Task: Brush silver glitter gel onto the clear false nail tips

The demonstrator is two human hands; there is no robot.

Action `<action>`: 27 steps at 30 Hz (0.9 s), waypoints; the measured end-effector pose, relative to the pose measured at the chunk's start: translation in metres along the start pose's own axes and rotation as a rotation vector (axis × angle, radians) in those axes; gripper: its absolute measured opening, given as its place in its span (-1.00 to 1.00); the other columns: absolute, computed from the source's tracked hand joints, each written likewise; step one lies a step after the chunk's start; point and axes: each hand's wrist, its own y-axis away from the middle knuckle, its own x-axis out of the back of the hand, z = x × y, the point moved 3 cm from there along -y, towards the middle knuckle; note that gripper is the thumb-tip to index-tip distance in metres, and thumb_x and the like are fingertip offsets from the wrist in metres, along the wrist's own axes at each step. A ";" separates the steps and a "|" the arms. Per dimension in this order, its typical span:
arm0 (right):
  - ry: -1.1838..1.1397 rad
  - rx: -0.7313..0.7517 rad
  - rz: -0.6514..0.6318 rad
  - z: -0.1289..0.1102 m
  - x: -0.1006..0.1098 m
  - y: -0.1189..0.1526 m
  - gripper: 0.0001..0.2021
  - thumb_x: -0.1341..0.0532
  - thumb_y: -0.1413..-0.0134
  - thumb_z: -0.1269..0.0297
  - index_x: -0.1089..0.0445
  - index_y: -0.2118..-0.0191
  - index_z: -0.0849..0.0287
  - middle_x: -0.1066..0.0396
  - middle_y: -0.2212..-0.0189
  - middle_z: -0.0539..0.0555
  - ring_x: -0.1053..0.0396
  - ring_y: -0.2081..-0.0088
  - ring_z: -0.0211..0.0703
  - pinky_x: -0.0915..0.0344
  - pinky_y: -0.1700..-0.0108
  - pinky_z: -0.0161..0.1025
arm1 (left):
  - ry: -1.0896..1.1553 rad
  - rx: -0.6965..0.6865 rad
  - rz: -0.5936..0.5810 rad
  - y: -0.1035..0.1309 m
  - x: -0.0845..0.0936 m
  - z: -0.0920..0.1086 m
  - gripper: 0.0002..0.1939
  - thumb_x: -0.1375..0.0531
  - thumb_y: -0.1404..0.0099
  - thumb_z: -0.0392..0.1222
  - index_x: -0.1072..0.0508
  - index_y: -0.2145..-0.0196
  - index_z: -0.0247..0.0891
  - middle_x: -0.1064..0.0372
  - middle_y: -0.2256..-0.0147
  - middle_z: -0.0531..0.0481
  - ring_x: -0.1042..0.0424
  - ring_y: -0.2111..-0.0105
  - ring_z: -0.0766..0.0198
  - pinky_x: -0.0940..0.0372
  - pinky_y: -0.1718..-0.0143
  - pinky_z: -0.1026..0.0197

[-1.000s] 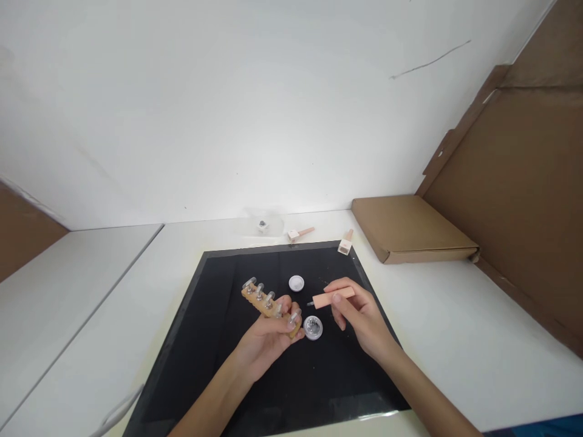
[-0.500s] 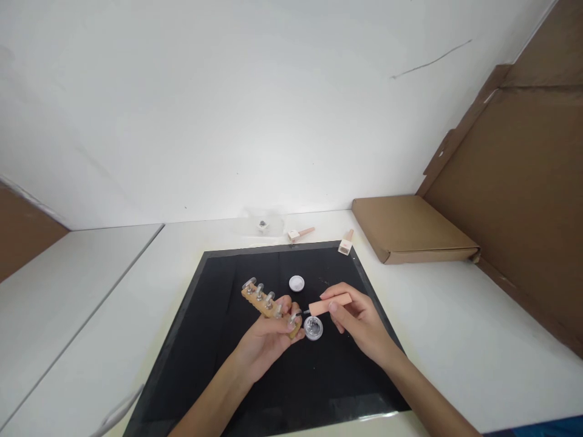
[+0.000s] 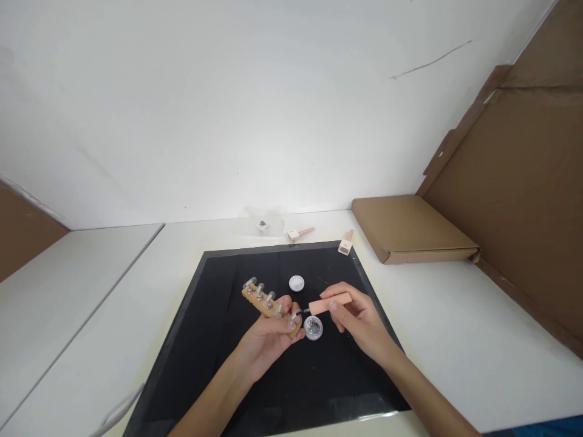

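Observation:
My left hand (image 3: 268, 343) is closed around a tan nail display stand (image 3: 260, 302), tilted up to the left, with several clear nail tips on small posts along it. Between the fingers and thumb of my right hand (image 3: 357, 315) is a nail polish brush (image 3: 330, 304) with a peach handle. Its dark bristle end points left and meets or nearly meets the nail tip (image 3: 293, 320) nearest my left thumb. Just below the brush sits an open small round jar (image 3: 313, 328) of silvery bits. A white round lid (image 3: 297, 283) lies farther back.
A black mat (image 3: 255, 388) lies under my hands on a white table. Two bottles with peach caps, one (image 3: 294, 235) at the back and another (image 3: 345, 246) at the mat's corner, lie near a clear bag (image 3: 273, 226). A flat cardboard box (image 3: 414, 227) is at the back right.
Hardly anything differs. The brush tip stays by the same nail tip, and both hands keep their holds in nearly the same place.

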 end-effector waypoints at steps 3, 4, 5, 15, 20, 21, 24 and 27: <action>0.017 -0.020 0.012 -0.001 0.000 0.000 -0.74 -0.21 -0.09 0.06 -0.40 0.29 0.17 -0.24 0.59 -0.08 -0.09 0.63 -0.38 -0.05 0.58 -0.39 | -0.002 0.001 0.004 0.000 -0.001 0.000 -0.74 -0.25 0.08 -0.54 -0.29 0.52 -0.28 -0.21 0.52 0.10 -0.21 0.50 0.41 -0.17 0.42 0.27; 0.016 -0.025 0.023 -0.001 0.000 0.000 -0.74 -0.21 -0.10 0.06 -0.40 0.29 0.17 -0.23 0.60 -0.08 -0.09 0.63 -0.38 -0.05 0.59 -0.38 | -0.001 0.001 0.004 0.000 0.000 0.001 -0.74 -0.25 0.08 -0.54 -0.29 0.52 -0.28 -0.21 0.52 0.10 -0.21 0.50 0.41 -0.17 0.41 0.27; 0.013 -0.028 0.035 -0.001 0.000 0.000 -0.74 -0.21 -0.10 0.05 -0.39 0.30 0.17 -0.22 0.61 -0.09 -0.08 0.64 -0.37 -0.05 0.59 -0.38 | 0.000 0.002 0.002 0.000 0.000 0.001 -0.74 -0.25 0.07 -0.54 -0.29 0.52 -0.28 -0.21 0.52 0.10 -0.21 0.50 0.41 -0.17 0.41 0.27; 0.015 -0.012 0.013 -0.001 -0.001 -0.001 -0.75 -0.21 -0.09 0.06 -0.41 0.31 0.18 -0.25 0.58 -0.08 -0.10 0.63 -0.39 -0.05 0.59 -0.40 | -0.004 0.015 0.010 0.002 -0.004 0.001 -0.74 -0.26 0.08 -0.54 -0.28 0.53 -0.28 -0.21 0.52 0.11 -0.21 0.50 0.41 -0.16 0.41 0.27; 0.007 -0.025 0.070 -0.002 0.001 -0.002 -0.73 -0.22 -0.07 0.04 -0.39 0.33 0.18 -0.19 0.66 -0.12 -0.08 0.65 -0.38 -0.04 0.62 -0.40 | -0.001 0.012 0.012 0.002 -0.003 0.001 -0.73 -0.26 0.09 -0.53 -0.27 0.53 -0.28 -0.21 0.54 0.11 -0.19 0.51 0.41 -0.14 0.43 0.28; 0.007 -0.021 0.078 -0.001 0.001 -0.002 -0.73 -0.22 -0.07 0.04 -0.39 0.33 0.18 -0.17 0.67 -0.13 -0.07 0.66 -0.38 -0.04 0.62 -0.40 | -0.002 0.009 0.006 0.002 -0.003 0.001 -0.73 -0.26 0.09 -0.53 -0.27 0.53 -0.28 -0.21 0.53 0.11 -0.19 0.51 0.41 -0.14 0.43 0.28; 0.005 -0.004 0.068 -0.001 0.001 -0.001 -0.73 -0.21 -0.08 0.04 -0.39 0.32 0.17 -0.15 0.66 -0.13 -0.08 0.65 -0.36 -0.05 0.61 -0.38 | -0.006 0.010 0.007 0.002 -0.003 0.001 -0.73 -0.27 0.09 -0.53 -0.27 0.53 -0.28 -0.22 0.52 0.11 -0.20 0.49 0.40 -0.14 0.41 0.27; 0.013 0.010 0.032 -0.002 0.000 0.000 -0.72 -0.20 -0.08 0.02 -0.40 0.32 0.17 -0.19 0.63 -0.10 -0.10 0.64 -0.35 -0.06 0.59 -0.36 | -0.005 0.009 0.014 0.001 -0.003 0.002 -0.73 -0.27 0.09 -0.53 -0.27 0.53 -0.28 -0.21 0.51 0.11 -0.20 0.50 0.41 -0.14 0.41 0.27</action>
